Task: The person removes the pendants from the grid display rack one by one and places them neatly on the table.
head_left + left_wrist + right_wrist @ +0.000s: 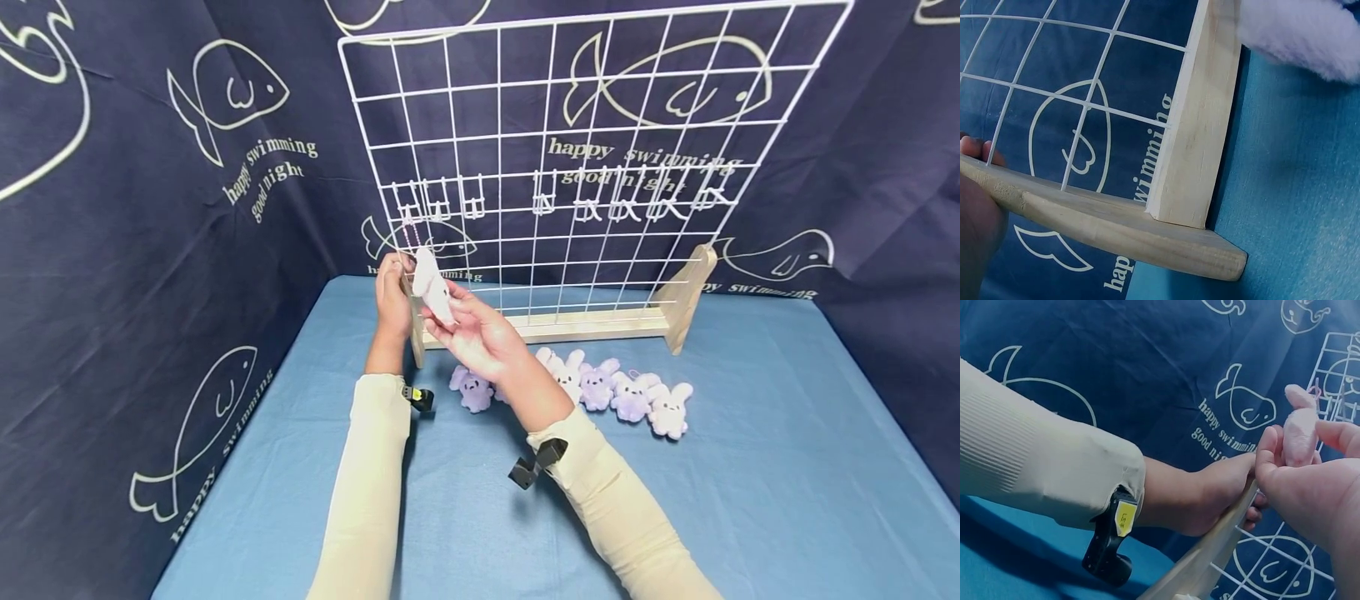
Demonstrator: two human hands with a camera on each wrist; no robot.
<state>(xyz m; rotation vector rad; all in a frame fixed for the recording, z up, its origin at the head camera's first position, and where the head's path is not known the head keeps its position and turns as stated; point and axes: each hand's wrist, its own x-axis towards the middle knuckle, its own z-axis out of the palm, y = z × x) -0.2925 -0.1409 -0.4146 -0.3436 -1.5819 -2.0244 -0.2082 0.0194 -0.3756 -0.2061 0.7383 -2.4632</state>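
My right hand holds a pale pink plush bunny keychain by its body, in front of the left side of a white wire grid rack. From the bunny's top a pink bead chain reaches up to the leftmost white hook; whether it loops over the hook cannot be made out. My left hand grips the left wooden side support of the rack. In the right wrist view, fingers and thumb stand on either side of the bunny.
Several lilac and whitish plush bunnies lie in a row on the blue cloth before the rack; my right forearm covers part of the row. More white hooks hang along the grid. A dark fish-print curtain stands behind.
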